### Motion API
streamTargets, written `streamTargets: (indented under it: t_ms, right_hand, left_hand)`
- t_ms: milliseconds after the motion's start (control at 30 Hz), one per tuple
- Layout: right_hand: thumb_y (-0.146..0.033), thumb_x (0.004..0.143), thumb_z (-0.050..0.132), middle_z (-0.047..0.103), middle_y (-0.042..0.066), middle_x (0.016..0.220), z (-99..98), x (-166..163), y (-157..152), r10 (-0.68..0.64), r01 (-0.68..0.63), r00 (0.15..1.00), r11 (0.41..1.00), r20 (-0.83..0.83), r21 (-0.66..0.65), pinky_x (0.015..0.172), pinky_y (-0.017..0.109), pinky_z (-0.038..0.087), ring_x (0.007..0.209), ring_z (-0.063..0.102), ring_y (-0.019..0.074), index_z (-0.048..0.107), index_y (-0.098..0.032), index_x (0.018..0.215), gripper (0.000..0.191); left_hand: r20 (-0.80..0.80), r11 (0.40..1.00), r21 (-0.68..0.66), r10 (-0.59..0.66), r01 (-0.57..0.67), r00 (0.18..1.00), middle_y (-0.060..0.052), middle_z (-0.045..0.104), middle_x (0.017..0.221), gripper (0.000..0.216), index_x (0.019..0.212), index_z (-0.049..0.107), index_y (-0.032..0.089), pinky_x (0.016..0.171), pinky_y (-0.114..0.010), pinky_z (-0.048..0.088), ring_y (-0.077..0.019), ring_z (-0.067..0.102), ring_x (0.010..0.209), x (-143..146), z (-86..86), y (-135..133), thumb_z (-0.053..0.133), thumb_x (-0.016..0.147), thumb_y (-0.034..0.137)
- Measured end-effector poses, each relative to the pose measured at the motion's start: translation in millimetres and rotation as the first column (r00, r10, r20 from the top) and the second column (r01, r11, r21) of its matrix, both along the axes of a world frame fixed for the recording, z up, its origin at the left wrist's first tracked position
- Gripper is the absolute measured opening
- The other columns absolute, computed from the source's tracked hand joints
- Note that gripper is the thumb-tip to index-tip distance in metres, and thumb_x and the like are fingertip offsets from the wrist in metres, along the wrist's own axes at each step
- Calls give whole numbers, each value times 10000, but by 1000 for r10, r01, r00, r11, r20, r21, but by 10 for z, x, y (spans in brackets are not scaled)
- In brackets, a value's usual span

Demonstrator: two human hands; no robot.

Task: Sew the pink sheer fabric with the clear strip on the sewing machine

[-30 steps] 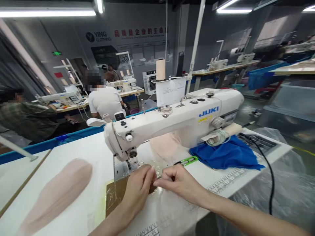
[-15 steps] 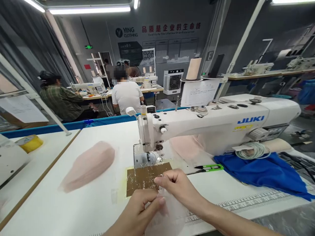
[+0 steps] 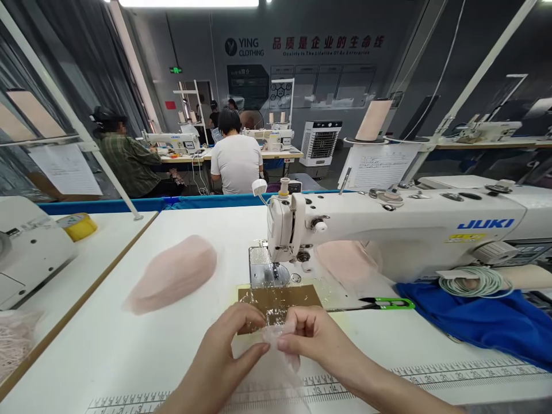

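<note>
I have both hands low at the front of the white sewing table [image 3: 129, 345]. My left hand [image 3: 224, 351] is curled, thumb and forefinger pinched together on the near edge of a sheer pale pink fabric piece [image 3: 276, 345]. My right hand [image 3: 313, 339] is closed the same way, fingertips clamped on the same piece just beside the left, so the two hands almost touch. The fabric hangs down between them over the printed ruler strip [image 3: 431, 374] at the table's front edge; it is so thin that I cannot make out its outline or how far it reaches.

Just beyond my knuckles lies a brown plate [image 3: 280, 299] covered with glossy clear tape, and behind it the needle area of the white JUKI sewing machine [image 3: 388, 218]. The presser foot is too small for me to tell if it is up or down. Green thread snips [image 3: 388, 303] lie to the right, near a blue cloth [image 3: 487, 322] that is cut off by the frame. A stack of pink fabric pieces [image 3: 172, 273] rests well to the left.
</note>
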State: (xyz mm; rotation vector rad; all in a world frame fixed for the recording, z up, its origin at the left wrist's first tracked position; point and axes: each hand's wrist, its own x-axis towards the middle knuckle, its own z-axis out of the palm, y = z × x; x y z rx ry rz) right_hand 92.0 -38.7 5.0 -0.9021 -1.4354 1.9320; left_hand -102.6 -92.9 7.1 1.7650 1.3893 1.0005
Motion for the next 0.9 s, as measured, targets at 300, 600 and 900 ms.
streamTargets:
  t_ms: [300,600,900]
  right_hand:
    - [-495,707,803,559,-51,526,-18,-184,-171,-32,35,994,999,-105,29,488,204,336,487,467,74,461,-193,617,465]
    - [-500,755,767,567,-30,586,79,-120,-167,14,-4,979,999,-203,49,556,216,384,547,485,76,522,-163,595,446]
    - [-427,646,848,695,43,646,67,126,64,231,-276,952,932,-203,-235,538,258,517,554,657,147,590,-121,609,402]
  left_hand:
    - [-25,992,106,-68,70,997,-25,613,784,223,848,556,217,618,-255,437,-153,541,688,248,-300,-266,624,848,430]
    - [150,968,-10,-246,251,958,-14,594,794,296,746,505,208,733,-243,426,-152,548,782,208,-61,-245,456,966,400]
    - [605,866,-342,-94,365,791,-18,571,690,387,644,535,178,700,-276,408,-148,513,697,-25,3,-118,618,847,497]
